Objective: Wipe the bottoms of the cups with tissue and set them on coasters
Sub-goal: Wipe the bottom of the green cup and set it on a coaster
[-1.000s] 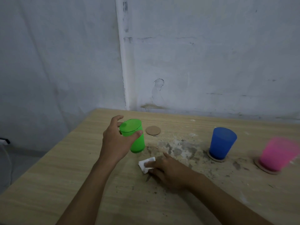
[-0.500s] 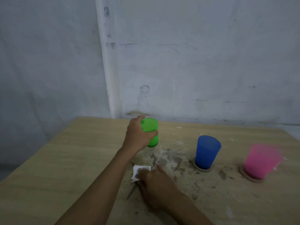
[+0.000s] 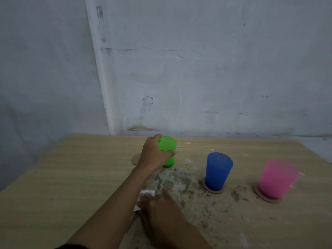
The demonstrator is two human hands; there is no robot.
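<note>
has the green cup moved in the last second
Yes. The left hand has carried the green cup away from the tissue, toward the far wall, to the bare coaster.

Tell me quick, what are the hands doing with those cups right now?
Left hand grips green cup beside the free coaster. Right hand rests on tissue. Blue cup and pink cup on coasters. Nothing in the way.

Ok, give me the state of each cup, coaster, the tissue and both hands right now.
Green plastic cup: upright, gripped by the left hand, beside the free round cork coaster, seating unclear.
Blue plastic cup: upright on its coaster.
Pink plastic cup: blurred, on its coaster.
White folded tissue: flat on the wooden table, under the right hand.
</note>
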